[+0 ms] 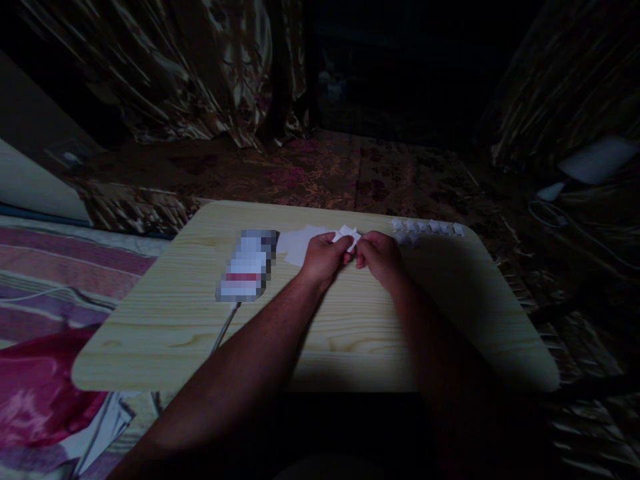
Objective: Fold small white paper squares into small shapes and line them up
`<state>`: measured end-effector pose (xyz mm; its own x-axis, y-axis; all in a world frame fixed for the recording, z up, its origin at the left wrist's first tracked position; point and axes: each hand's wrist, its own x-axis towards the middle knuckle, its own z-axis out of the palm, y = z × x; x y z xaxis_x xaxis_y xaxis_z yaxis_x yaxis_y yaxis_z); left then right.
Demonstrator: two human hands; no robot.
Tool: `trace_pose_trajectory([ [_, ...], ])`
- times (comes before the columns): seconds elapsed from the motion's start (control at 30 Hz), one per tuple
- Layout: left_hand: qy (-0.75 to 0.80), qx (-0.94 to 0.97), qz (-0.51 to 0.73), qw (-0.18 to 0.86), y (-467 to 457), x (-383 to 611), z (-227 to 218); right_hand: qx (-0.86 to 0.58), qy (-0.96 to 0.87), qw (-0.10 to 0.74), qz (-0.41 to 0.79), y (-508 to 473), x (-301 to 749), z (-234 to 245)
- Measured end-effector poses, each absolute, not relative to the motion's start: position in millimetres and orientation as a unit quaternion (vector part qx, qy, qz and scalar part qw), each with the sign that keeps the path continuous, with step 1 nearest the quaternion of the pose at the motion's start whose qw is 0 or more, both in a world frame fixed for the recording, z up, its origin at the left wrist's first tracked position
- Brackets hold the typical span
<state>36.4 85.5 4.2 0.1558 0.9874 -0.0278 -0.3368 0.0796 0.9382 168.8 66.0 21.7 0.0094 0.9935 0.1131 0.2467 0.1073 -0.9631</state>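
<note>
Both hands meet over the middle of a small light wooden table [200, 333]. My left hand [323, 257] and my right hand [383, 257] pinch a small folded white paper piece [347, 235] between their fingertips, just above the tabletop. A flat white paper sheet [300, 243] lies on the table just left of and behind the hands. A row of several small folded white paper pieces [430, 228] lies along the far right edge of the table.
A blurred-out white and red object [247, 265] lies on the table left of the hands, with a thin cable [225, 327] running from it. Patterned dark fabric [325, 170] covers the floor beyond. A striped cloth [60, 267] and red bag [35, 387] lie at left.
</note>
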Motion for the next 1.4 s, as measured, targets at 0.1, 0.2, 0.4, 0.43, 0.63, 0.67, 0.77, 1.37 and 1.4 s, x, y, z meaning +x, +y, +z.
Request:
trace_pose_trajectory([
  [0.1, 0.380, 0.429, 0.532, 0.623, 85.1, 36.4, 4.4, -0.540, -0.577, 0.469, 0.394, 66.2, 168.3, 19.8],
  [0.2, 0.381, 0.441, 0.530, 0.617, 84.7, 35.8, 4.8, -0.542, -0.575, 0.474, 0.389, 66.8, 168.8, 17.6],
  [0.4, 0.380, 0.458, 0.529, 0.604, 83.3, 35.1, 7.7, -0.538, -0.580, 0.484, 0.373, 68.4, 169.9, 15.0],
  [0.43, 0.384, 0.456, 0.530, 0.603, 83.3, 35.1, 8.3, -0.540, -0.582, 0.482, 0.370, 68.3, 169.8, 15.2],
  [0.63, 0.387, 0.451, 0.538, 0.598, 84.9, 34.4, 7.5, -0.540, -0.586, 0.486, 0.359, 68.4, 169.1, 13.9],
  [0.67, 0.386, 0.452, 0.539, 0.596, 85.2, 34.2, 6.7, -0.539, -0.583, 0.490, 0.360, 68.7, 169.0, 13.3],
  [0.77, 0.384, 0.459, 0.539, 0.592, 85.8, 33.6, 4.9, -0.545, -0.570, 0.497, 0.361, 69.4, 168.7, 12.7],
  [1.37, 0.395, 0.465, 0.532, 0.587, 85.1, 32.9, 4.3, -0.550, -0.581, 0.487, 0.350, 68.5, 168.6, 14.5],
  [1.4, 0.394, 0.468, 0.534, 0.583, 85.1, 33.0, 4.3, -0.550, -0.581, 0.488, 0.349, 68.4, 168.3, 14.5],
])
